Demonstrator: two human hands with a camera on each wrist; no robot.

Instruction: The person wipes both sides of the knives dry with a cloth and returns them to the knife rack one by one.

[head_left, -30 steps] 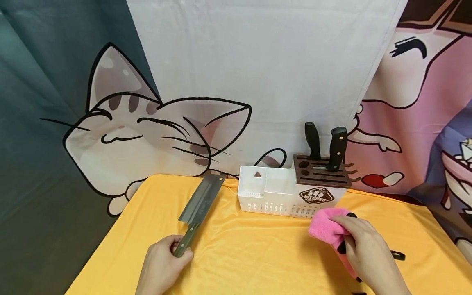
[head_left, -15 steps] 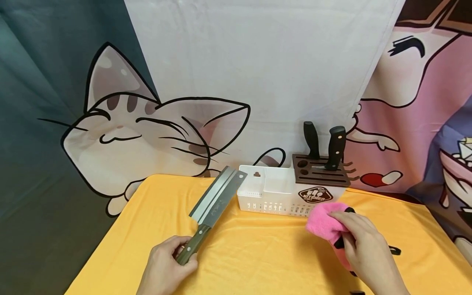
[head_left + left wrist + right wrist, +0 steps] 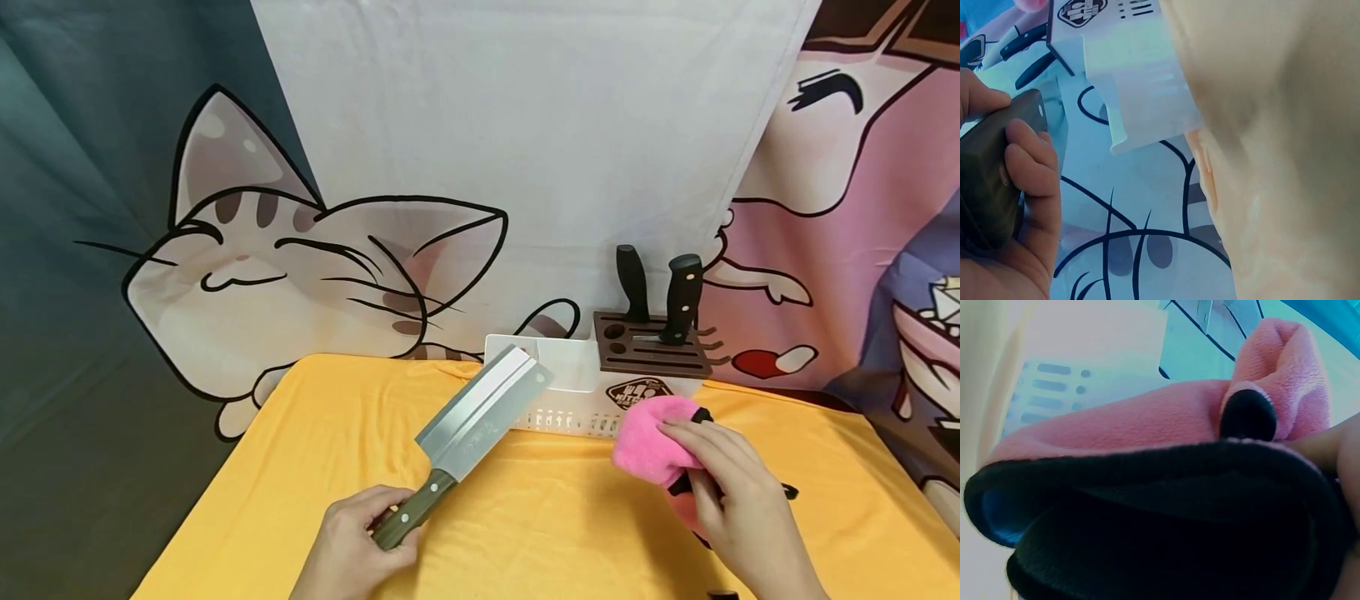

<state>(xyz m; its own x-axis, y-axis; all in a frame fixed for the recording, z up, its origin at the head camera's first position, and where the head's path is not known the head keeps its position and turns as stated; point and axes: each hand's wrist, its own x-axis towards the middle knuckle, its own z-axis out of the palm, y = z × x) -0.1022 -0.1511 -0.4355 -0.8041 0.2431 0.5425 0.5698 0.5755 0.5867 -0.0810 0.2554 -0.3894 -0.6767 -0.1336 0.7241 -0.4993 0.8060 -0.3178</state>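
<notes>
In the head view my left hand (image 3: 363, 537) grips the green-brown riveted handle of a cleaver (image 3: 483, 412). The cleaver's wide blade slants up and right, overlapping the left part of a white knife rack (image 3: 558, 421). The left wrist view shows fingers wrapped round the handle (image 3: 991, 162). At the right my right hand (image 3: 746, 492) pinches a folded, fuzzy pink cloth with black edging (image 3: 652, 442), which hangs in front of the rack's right end. Close up in the right wrist view, the pink cloth (image 3: 1147, 415) bends open along its black border.
Two black-handled knives (image 3: 682, 300) stand in the rack's brown slotted top (image 3: 652, 358). Brown hooks (image 3: 712, 346) stick out at its right side. A yellow cloth (image 3: 300, 467) covers the table, and a printed cat curtain (image 3: 247, 250) hangs behind. A dark object (image 3: 722, 595) shows at the bottom edge.
My left hand has moved right, and the cleaver has swung to the right and come in front of the white rack. My right hand has shifted slightly up and left with the pink cloth.
</notes>
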